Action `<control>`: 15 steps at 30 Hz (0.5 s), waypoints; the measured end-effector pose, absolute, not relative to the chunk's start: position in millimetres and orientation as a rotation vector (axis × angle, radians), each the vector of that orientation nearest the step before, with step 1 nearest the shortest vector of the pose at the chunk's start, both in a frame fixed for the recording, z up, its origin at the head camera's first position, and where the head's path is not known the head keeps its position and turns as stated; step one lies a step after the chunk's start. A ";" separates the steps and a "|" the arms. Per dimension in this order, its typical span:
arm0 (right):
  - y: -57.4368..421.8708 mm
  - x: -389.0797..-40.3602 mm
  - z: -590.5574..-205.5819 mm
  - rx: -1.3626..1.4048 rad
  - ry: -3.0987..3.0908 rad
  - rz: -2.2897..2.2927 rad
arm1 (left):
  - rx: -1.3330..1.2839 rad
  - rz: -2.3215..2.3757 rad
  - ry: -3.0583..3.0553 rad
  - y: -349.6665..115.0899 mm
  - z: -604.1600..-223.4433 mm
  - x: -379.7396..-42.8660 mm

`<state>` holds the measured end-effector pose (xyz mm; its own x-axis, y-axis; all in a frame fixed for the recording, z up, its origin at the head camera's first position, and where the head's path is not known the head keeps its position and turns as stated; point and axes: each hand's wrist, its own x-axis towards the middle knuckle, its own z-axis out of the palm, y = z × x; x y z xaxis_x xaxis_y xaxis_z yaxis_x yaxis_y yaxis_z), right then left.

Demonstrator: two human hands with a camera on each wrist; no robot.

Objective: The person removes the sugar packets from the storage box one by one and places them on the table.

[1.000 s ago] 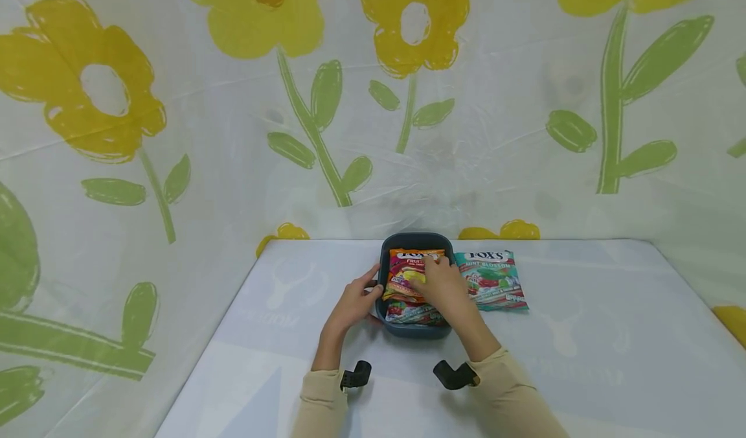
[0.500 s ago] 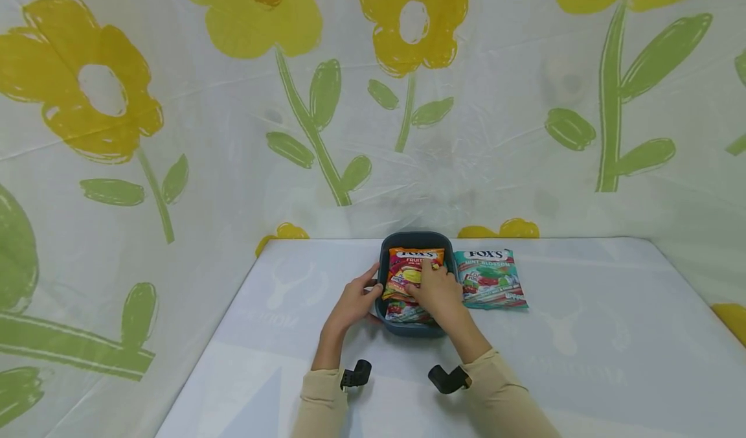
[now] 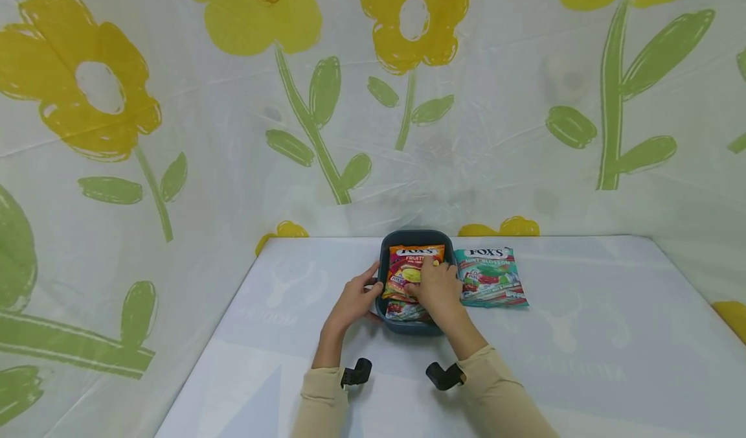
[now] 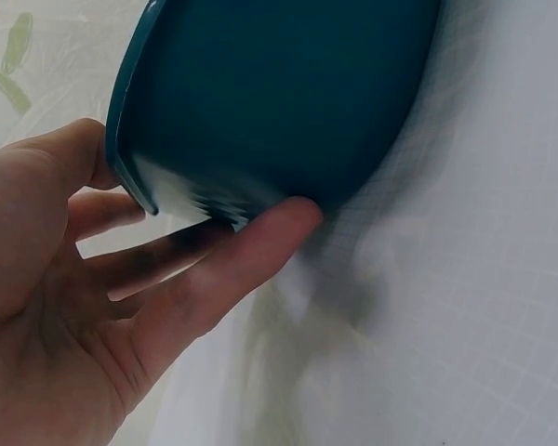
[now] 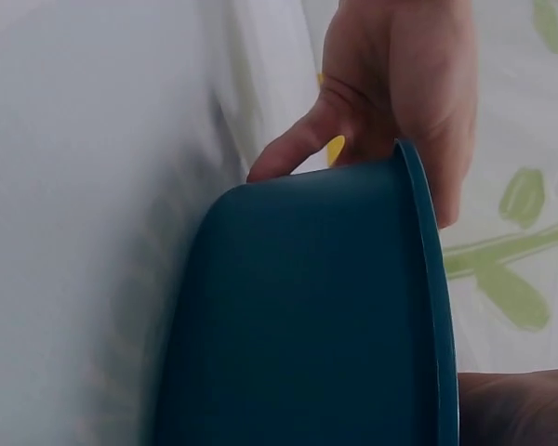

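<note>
Since a second ago, we saw the right hand (image 3: 440, 289) shift slightly left, fingers spread on the orange "FOX'S" packet (image 3: 406, 271) in the tub (image 3: 410, 329). The left hand (image 3: 353, 300) gripped its left side; a "FOX'S MINT BLOSSOM" packet (image 3: 491, 278) lay right.

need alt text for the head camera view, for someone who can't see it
A person's left hand holds the side of a dark blue tub while the right hand touches an orange Fox's Fruits packet inside, which partly covers another packet. To the tub's right, a teal Fox's Mint Blossom packet lies on a white table before a yellow-flowered backdrop.
</note>
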<state>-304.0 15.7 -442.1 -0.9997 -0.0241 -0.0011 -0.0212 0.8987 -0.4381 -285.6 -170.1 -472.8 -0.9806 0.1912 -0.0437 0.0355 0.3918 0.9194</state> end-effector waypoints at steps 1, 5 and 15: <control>15.6 -304.7 -441.9 -0.036 3.052 -0.712 | 0.206 1.641 2.510 -170.8 -475.7 -286.9; 16.5 -310.0 -440.9 -0.036 3.023 -0.729 | 0.204 1.624 2.543 -172.4 -479.8 -288.9; 22.6 -324.3 -433.7 -0.086 2.950 -0.620 | 0.210 1.631 2.542 -172.3 -480.1 -289.3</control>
